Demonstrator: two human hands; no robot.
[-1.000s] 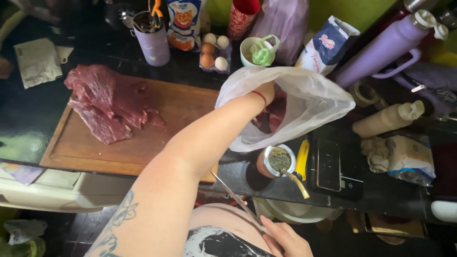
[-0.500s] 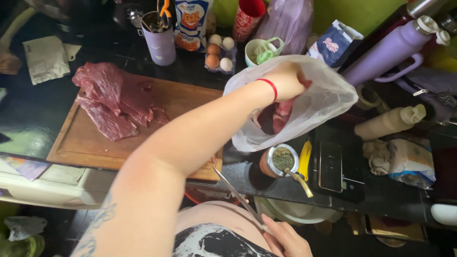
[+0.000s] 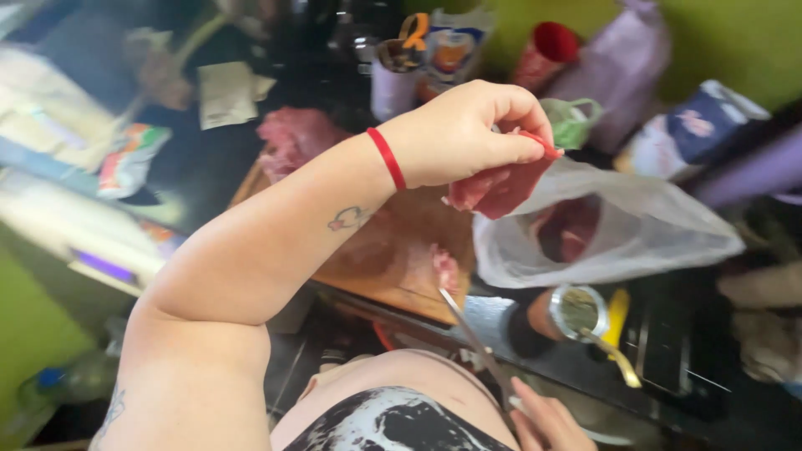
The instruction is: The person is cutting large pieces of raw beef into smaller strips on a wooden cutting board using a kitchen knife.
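My left hand (image 3: 468,134), a red band on its wrist, pinches a slice of raw red meat (image 3: 501,188) just above the open mouth of a clear plastic bag (image 3: 635,242). More meat (image 3: 568,230) lies inside the bag. At the bottom edge my right hand (image 3: 547,422) grips the handle of a knife (image 3: 472,338), whose blade points up toward the wooden cutting board (image 3: 401,267). A larger piece of raw meat (image 3: 292,138) rests on the board's far left, partly hidden by my arm.
A metal-rimmed cup with a metal straw (image 3: 576,313) stands by the counter edge below the bag. Behind the board are a lavender mug holding scissors (image 3: 393,83), a green cup (image 3: 572,121), a red cup (image 3: 547,50) and several packages.
My left hand has come out of the bag holding a slice of meat and lifted it above the opening. The view has swung to the right.
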